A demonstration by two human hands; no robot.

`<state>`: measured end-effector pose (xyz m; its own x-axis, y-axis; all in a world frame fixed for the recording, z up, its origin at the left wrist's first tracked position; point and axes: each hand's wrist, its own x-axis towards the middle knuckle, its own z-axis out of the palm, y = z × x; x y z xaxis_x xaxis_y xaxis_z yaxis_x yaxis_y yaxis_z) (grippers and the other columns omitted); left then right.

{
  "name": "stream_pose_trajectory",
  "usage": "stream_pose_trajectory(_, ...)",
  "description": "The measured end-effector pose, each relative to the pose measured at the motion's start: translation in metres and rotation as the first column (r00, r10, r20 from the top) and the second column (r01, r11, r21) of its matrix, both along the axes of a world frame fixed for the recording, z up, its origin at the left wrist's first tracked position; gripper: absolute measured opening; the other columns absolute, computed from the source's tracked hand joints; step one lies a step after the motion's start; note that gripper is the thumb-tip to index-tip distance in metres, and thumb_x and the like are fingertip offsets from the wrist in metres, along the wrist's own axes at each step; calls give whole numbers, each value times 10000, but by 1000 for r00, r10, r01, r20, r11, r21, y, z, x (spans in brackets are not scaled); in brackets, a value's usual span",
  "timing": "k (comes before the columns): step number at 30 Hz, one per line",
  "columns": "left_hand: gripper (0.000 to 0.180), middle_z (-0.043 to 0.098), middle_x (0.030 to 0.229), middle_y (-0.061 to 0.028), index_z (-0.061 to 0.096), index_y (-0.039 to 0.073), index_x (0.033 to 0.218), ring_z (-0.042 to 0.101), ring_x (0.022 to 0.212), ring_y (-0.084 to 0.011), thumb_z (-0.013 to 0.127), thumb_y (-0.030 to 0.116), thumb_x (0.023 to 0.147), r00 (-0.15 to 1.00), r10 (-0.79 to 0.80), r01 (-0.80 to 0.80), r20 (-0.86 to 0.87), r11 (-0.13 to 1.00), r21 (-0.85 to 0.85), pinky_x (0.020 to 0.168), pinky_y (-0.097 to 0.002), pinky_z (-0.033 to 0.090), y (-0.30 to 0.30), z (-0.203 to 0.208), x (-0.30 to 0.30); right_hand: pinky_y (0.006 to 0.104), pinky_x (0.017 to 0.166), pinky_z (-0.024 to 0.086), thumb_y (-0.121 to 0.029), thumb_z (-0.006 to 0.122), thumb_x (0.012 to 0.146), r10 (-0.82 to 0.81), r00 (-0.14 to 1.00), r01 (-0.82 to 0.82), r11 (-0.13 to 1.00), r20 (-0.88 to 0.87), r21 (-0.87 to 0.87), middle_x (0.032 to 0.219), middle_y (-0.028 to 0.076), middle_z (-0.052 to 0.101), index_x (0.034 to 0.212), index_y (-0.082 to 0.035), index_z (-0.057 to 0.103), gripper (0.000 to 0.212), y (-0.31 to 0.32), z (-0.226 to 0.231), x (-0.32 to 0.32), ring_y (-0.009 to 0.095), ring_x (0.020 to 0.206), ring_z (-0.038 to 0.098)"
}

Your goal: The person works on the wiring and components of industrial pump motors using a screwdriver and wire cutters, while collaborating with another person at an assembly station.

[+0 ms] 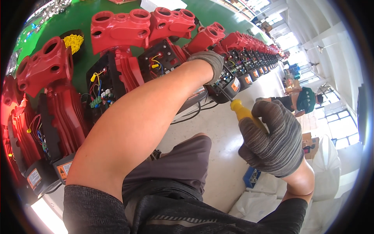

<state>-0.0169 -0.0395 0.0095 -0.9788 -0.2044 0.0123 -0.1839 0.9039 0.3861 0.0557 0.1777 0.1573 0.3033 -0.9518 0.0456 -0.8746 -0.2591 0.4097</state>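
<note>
My right hand (274, 136), in a grey knit glove, is closed round the yellow handle of a screwdriver (242, 110). The shaft slants up and left toward the black control box (230, 86) of a red cast-metal unit that looks like a pump; its tip is hard to make out. My left arm reaches across to the same area. Of my left hand (210, 64), gloved too, mostly the cuff and back show beside that unit's red casting (205, 37); its fingers are hidden. Coloured wires and small parts sit in the box.
More red units with opened black boxes (103, 84) line the green-topped bench (83, 19) on both sides. A dark bowl of yellow wire caps (74, 42) stands behind them. Black cables (194, 113) hang below. A blue bin (251, 177) and white sacks lie lower right; a person (306, 100) is farther off.
</note>
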Motion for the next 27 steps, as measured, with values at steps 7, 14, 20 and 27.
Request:
stream_pose_trajectory(7, 253, 730, 1083, -206, 772, 39, 1048, 725, 971, -346, 713, 113, 814, 999, 25, -25, -42, 999, -22, 819, -438, 591, -2, -8, -4, 400, 524, 439, -200, 865, 593, -142, 975, 141, 990, -173, -18, 757, 102, 537, 1010, -50, 665, 486, 5, 1, 8, 285, 621, 566)
stream_pose_trajectory(14, 243, 731, 1067, -209, 771, 38, 1046, 727, 951, -348, 694, 111, 829, 998, 48, -50, -47, 998, -25, 798, -438, 590, 0, -3, 6, 389, 487, 406, -141, 845, 573, -37, 992, 37, 999, -118, 0, 721, 80, 513, 963, -45, 676, 436, 5, -2, 3, 263, 588, 534)
stream_pose_trajectory(20, 276, 722, 1120, -192, 753, 41, 1102, 721, 997, -333, 693, 115, 843, 999, 11, -12, -31, 999, -44, 821, -442, 586, -2, -2, 5, 388, 492, 409, -155, 857, 551, -35, 994, 33, 999, -105, -19, 731, 78, 519, 968, -50, 680, 465, 6, 0, -1, 259, 601, 542)
stream_pose_trajectory(27, 316, 718, 1182, -167, 740, 49, 1157, 716, 1045, -320, 698, 121, 852, 1000, -25, 24, -12, 995, -94, 847, -437, 583, 2, 8, 14, 393, 503, 412, -167, 862, 549, -63, 992, 62, 998, -107, -5, 731, 70, 525, 957, -66, 690, 455, 9, 1, 1, 254, 611, 553)
